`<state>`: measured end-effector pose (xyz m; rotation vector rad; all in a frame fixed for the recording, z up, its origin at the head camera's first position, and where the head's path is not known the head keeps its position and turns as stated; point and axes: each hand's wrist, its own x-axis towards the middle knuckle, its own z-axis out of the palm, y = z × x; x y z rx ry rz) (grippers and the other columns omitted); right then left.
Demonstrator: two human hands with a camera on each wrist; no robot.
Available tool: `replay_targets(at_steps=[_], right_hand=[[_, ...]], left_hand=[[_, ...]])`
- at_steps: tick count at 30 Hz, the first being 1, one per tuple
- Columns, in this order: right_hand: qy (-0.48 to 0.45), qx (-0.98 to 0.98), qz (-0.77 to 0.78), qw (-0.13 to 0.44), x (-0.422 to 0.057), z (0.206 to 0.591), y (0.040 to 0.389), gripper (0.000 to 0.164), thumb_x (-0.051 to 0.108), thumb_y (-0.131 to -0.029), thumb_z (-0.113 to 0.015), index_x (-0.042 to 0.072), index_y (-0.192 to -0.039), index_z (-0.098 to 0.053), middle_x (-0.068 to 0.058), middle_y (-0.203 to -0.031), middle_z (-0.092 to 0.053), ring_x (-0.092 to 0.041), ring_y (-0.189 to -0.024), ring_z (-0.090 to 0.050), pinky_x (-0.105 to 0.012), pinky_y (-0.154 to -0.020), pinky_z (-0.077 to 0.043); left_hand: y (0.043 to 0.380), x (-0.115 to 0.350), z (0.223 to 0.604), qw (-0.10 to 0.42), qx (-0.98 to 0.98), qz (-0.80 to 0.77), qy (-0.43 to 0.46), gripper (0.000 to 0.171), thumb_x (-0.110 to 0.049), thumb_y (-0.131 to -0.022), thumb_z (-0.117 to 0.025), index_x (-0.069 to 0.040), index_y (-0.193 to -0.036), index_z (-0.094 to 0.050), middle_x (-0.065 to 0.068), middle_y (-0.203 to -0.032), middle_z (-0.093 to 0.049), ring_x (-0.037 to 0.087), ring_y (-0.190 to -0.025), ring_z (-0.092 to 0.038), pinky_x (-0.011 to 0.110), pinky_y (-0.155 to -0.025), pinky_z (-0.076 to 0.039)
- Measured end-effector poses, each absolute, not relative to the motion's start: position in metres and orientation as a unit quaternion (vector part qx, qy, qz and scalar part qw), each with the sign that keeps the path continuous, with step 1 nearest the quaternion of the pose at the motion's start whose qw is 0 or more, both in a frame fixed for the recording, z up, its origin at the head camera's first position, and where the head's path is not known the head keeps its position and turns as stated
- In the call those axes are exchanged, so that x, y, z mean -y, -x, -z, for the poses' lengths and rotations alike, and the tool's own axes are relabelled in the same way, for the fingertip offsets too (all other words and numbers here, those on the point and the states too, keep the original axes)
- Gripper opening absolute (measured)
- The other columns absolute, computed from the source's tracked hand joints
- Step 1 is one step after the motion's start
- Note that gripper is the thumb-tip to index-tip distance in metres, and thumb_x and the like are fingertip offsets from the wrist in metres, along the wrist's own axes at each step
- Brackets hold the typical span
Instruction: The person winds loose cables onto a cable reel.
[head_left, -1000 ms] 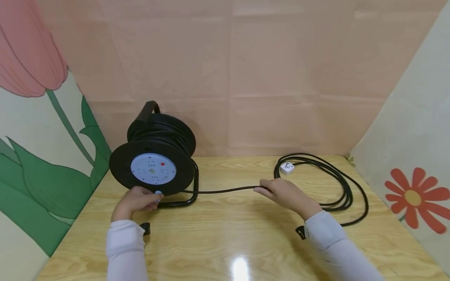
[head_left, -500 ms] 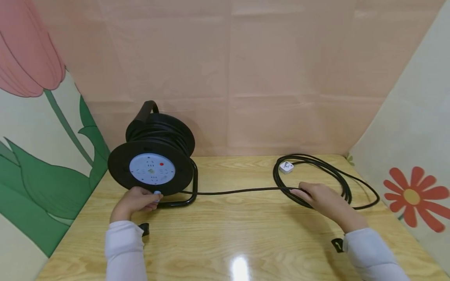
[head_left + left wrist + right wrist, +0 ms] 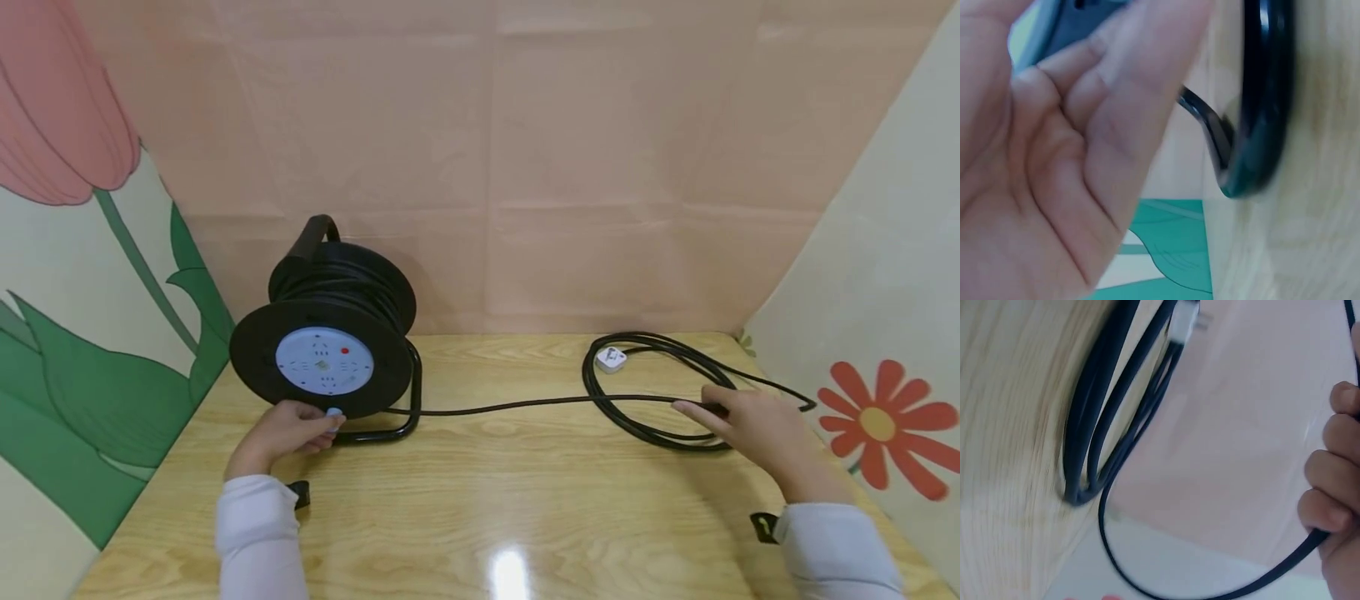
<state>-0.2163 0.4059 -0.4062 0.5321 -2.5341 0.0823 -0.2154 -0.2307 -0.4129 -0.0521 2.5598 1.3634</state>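
A black cable reel point(image 3: 251, 358) stands at the left of the table, its round pale blue socket panel point(image 3: 300, 350) facing the person. The left hand point(image 3: 279, 435) pinches a small light blue knob point(image 3: 333, 413) at the reel's lower rim. In the left wrist view, the left palm fills much of the picture beside the reel's black tube frame point(image 3: 1266, 94). From under the reel, a black cable point(image 3: 510, 406) runs right to the right hand point(image 3: 768, 435). That hand has its fingers curled round the cable, seen also in the right wrist view.
Loose coils of the cable point(image 3: 592, 375) lie at the back right, with a white plug point(image 3: 611, 359) inside the loop. Behind the wooden table point(image 3: 487, 500) hangs a pink backdrop point(image 3: 562, 167). Flower-patterned panels stand left and right.
The right hand has moved right, and the stretch of cable between it and the reel has lengthened. The loop beyond that hand has shifted. The left hand stays on the knob; the socket panel looks unturned.
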Motion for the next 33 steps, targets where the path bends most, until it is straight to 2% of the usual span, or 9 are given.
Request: replay_targets(at_steps=[3,6,10,16,20,25,33], right_hand=[[-0.187,0.934,-0.029,0.302,-0.421,0.408,0.218,0.052,0.050,-0.077,-0.083,0.029,-0.063,-0.036,0.015,-0.049,-0.024,-0.006,-0.042,-0.023,-0.026,-0.041,-0.015],[-0.170,0.938,-0.039,0.300,-0.427,0.409,0.219,0.055,0.050,-0.076,-0.084,0.030,-0.059,-0.036,0.017,-0.048,-0.024,-0.007,-0.041,-0.026,-0.027,-0.040,-0.016],[-0.139,0.953,-0.061,0.264,-0.424,0.410,0.221,0.052,0.052,-0.083,-0.078,0.028,-0.059,-0.038,0.014,-0.049,-0.029,-0.010,-0.043,-0.031,-0.029,-0.042,-0.020],[-0.128,0.965,-0.080,0.214,-0.416,0.409,0.228,0.039,0.050,-0.092,-0.067,0.028,-0.068,-0.047,0.011,-0.059,-0.040,-0.012,-0.052,-0.037,-0.031,-0.047,-0.025],[-0.131,0.961,-0.067,0.233,-0.412,0.414,0.235,0.036,0.050,-0.092,-0.068,0.029,-0.069,-0.050,0.012,-0.058,-0.040,-0.011,-0.050,-0.035,-0.031,-0.046,-0.024],[-0.118,0.955,-0.061,0.266,-0.407,0.420,0.240,0.044,0.055,-0.089,-0.070,0.028,-0.064,-0.045,0.011,-0.052,-0.033,-0.013,-0.045,-0.031,-0.031,-0.043,-0.020],[-0.105,0.952,-0.061,0.280,-0.401,0.427,0.240,0.049,0.058,-0.087,-0.070,0.026,-0.060,-0.045,0.011,-0.048,-0.029,-0.013,-0.042,-0.029,-0.031,-0.041,-0.017]], left_hand=[[0.217,0.234,0.418,0.116,-0.878,-0.464,0.013,0.040,-0.035,-0.093,-0.073,0.005,-0.096,-0.072,0.010,-0.092,-0.073,0.023,-0.084,-0.070,0.036,-0.075,-0.059],[0.217,0.235,0.420,0.112,-0.880,-0.462,0.008,0.040,-0.036,-0.092,-0.073,0.005,-0.095,-0.072,0.010,-0.092,-0.073,0.024,-0.084,-0.070,0.037,-0.075,-0.059],[0.216,0.238,0.420,0.107,-0.883,-0.457,0.002,0.040,-0.035,-0.093,-0.073,0.005,-0.097,-0.072,0.010,-0.091,-0.072,0.024,-0.083,-0.070,0.038,-0.075,-0.059],[0.212,0.241,0.419,0.098,-0.890,-0.446,0.023,0.038,-0.035,-0.092,-0.074,0.003,-0.096,-0.072,0.009,-0.090,-0.073,0.024,-0.082,-0.070,0.038,-0.075,-0.059],[0.210,0.243,0.417,0.082,-0.897,-0.433,0.042,0.039,-0.036,-0.089,-0.076,0.002,-0.094,-0.072,0.008,-0.087,-0.073,0.022,-0.080,-0.069,0.038,-0.074,-0.059],[0.209,0.247,0.413,0.057,-0.919,-0.388,0.047,0.041,-0.041,-0.087,-0.077,0.000,-0.093,-0.073,0.004,-0.081,-0.072,0.018,-0.075,-0.067,0.037,-0.072,-0.057],[0.206,0.254,0.409,0.024,-0.940,-0.335,0.059,0.042,-0.044,-0.085,-0.075,-0.003,-0.092,-0.074,0.001,-0.077,-0.071,0.022,-0.081,-0.062,0.034,-0.068,-0.047]])
